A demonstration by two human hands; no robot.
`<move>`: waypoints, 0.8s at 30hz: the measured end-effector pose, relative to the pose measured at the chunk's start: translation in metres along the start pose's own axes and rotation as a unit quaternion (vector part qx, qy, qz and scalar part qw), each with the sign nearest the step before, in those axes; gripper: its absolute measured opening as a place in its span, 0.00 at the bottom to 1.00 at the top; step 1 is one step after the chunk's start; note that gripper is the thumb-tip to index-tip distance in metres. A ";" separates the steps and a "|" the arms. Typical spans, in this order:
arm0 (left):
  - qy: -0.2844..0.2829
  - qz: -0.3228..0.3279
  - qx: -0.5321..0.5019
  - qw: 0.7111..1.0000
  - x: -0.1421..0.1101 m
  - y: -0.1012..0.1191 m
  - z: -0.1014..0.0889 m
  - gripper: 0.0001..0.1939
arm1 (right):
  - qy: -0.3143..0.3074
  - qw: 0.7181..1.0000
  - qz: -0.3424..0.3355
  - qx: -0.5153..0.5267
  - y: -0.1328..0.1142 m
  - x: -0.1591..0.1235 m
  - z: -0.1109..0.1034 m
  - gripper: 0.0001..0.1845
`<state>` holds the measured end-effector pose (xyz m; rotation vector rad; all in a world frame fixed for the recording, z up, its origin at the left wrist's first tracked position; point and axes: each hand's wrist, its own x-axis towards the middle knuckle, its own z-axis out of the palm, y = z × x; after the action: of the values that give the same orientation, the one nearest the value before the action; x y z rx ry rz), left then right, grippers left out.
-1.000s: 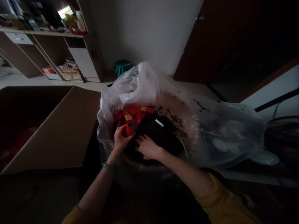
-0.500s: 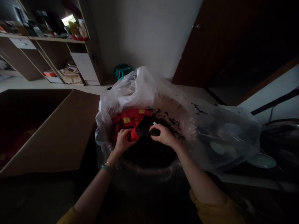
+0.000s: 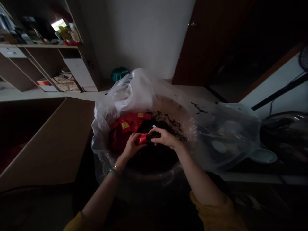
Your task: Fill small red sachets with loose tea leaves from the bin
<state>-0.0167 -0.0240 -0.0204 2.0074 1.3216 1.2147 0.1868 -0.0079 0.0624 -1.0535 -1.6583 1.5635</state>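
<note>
My left hand [image 3: 132,147] is closed around a small red packet [image 3: 142,138], held over a round basket [image 3: 154,173] lined with a clear plastic bag [image 3: 144,93]. My right hand [image 3: 163,137] is pinched at the packet's open end, its fingers around a clump of dark loose leaves [image 3: 152,136]. A heap of the same dark leaves [image 3: 154,157] fills the basket under both hands. Several more red packets with yellow labels [image 3: 127,123] lie at the basket's left side.
An open cardboard box [image 3: 48,141] stands on the left. Behind it is a wooden shelf unit [image 3: 48,57] with papers and boxes. A teal stool [image 3: 119,73] is by the wall. A white plate [image 3: 263,155] and a dark pan [image 3: 286,128] lie at right.
My right hand rose from the leaf heap and came to the red packet in my left hand. The view shifted slightly right.
</note>
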 end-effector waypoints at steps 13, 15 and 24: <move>0.015 -0.044 -0.038 0.998 -0.003 -0.009 0.007 0.35 | 0.219 0.913 -0.105 -0.328 0.013 0.017 0.023 0.23; 0.025 -0.071 -0.041 0.996 -0.003 -0.008 0.007 0.37 | 0.217 0.913 -0.119 -0.324 0.010 0.017 0.027 0.21; 0.058 -0.091 0.041 0.993 -0.003 -0.004 0.004 0.31 | 0.133 0.924 -0.115 -0.341 0.004 0.018 0.031 0.09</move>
<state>-0.0151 -0.0243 -0.0264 1.8473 1.5959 1.2261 0.1516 -0.0084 0.0535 -1.2742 -2.0853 0.6472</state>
